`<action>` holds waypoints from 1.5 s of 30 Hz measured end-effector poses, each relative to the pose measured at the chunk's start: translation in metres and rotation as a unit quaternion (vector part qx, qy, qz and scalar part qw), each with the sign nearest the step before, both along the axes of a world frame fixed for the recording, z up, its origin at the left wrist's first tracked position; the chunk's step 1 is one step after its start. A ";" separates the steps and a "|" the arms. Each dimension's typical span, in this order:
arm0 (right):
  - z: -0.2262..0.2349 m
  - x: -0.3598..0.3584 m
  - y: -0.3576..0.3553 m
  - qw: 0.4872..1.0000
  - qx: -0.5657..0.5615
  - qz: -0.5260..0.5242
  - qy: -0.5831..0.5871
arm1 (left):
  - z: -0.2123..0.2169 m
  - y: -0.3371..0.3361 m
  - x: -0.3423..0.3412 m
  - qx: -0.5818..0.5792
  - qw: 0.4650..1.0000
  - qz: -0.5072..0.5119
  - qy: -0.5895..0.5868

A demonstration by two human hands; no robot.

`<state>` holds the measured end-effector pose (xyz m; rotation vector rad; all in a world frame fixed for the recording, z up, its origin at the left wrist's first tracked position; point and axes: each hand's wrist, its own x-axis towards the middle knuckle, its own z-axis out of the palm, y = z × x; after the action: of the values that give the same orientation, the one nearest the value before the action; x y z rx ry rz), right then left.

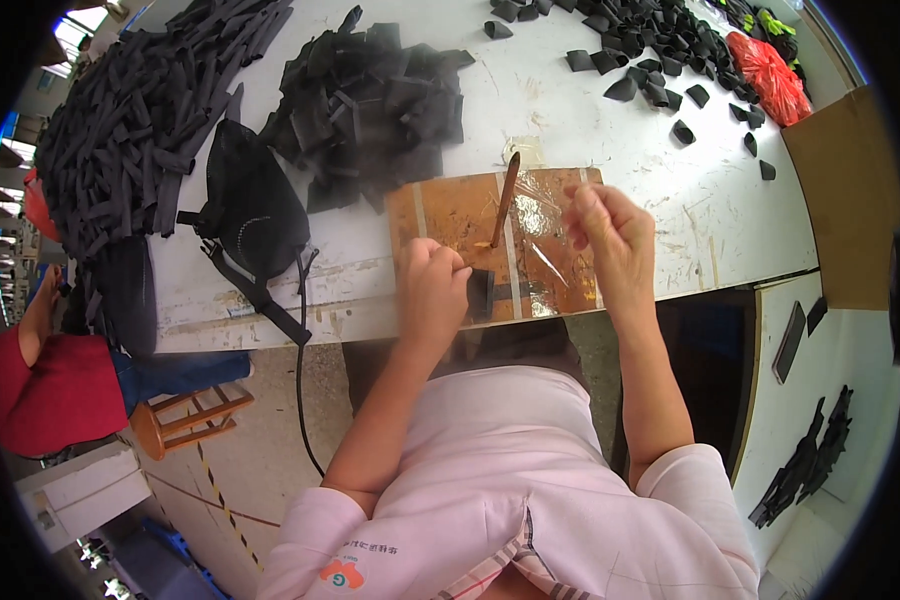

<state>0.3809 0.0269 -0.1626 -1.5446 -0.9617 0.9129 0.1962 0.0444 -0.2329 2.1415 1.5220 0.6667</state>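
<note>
A brown board [445,215] lies at the table's near edge, its surface shiny and smeared, with pale strips across it. From its middle rises a slim brown stick [507,195], slightly tilted. My left hand [432,290] is closed at the board's near left, its fingertips on a small black fabric piece [481,293]. Over the board's right side my right hand [615,235] is raised, thumb and fingers drawn together in a pinch. What those fingers hold, if anything, I cannot make out.
Flat black pieces [370,110] are heaped beyond the board, and black strips [120,130] at far left. Folded black loops [650,50] lie scattered at far right beside a red plastic bag [767,75]. A black bag [253,205] with a cord sits left. Another person [55,385] is at lower left.
</note>
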 end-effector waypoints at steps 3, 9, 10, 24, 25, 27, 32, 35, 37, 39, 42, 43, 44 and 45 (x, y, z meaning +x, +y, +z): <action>-0.031 -0.011 -0.021 0.995 -0.023 0.066 -0.065 | 0.002 0.009 -0.003 0.019 0.999 -0.043 -0.028; -0.049 -0.040 -0.032 0.977 -0.049 0.123 -0.165 | 0.020 0.014 -0.009 -0.227 0.945 -0.030 -0.235; -0.055 -0.041 -0.032 0.991 -0.025 0.124 -0.053 | 0.024 0.013 -0.010 -0.226 0.945 -0.031 -0.236; -0.024 -0.045 -0.030 0.952 0.181 0.039 -0.244 | 0.037 0.000 -0.002 -0.185 0.887 0.076 -0.416; -0.023 -0.046 -0.032 0.912 0.245 0.014 -0.330 | 0.041 -0.001 -0.001 -0.185 0.887 0.076 -0.416; -0.022 -0.042 -0.033 0.899 0.249 0.019 -0.360 | 0.056 -0.002 0.000 -0.246 0.844 0.069 -0.471; -0.020 -0.040 -0.033 0.831 0.301 0.044 -0.466 | 0.071 -0.002 0.003 -0.319 0.816 0.056 -0.478; -0.024 -0.040 -0.032 0.801 0.326 0.061 -0.499 | 0.069 0.000 0.003 -0.336 0.810 0.057 -0.477; -0.025 -0.040 -0.033 0.795 0.330 0.064 -0.506 | 0.067 0.000 0.002 -0.339 0.806 0.055 -0.482; -0.022 -0.039 -0.035 0.823 0.272 0.107 -0.487 | 0.066 0.000 0.003 -0.322 0.812 0.050 -0.484; -0.011 -0.047 -0.034 0.962 0.160 0.096 -0.199 | 0.066 0.000 0.001 -0.301 0.837 0.017 -0.456; -0.010 -0.047 -0.034 0.961 0.162 0.091 -0.205 | 0.067 -0.001 0.001 -0.301 0.836 0.010 -0.459; -0.008 -0.047 -0.034 0.975 0.146 0.099 -0.137 | 0.069 -0.004 0.001 -0.259 0.866 -0.036 -0.426; -0.007 -0.046 -0.033 0.983 0.129 0.107 -0.069 | 0.070 -0.007 0.002 -0.214 0.892 -0.082 -0.390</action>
<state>0.3353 -0.0062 -0.1692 -1.3140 -1.3121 0.7987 0.1983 0.0373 -0.1625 1.3818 0.9175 0.8863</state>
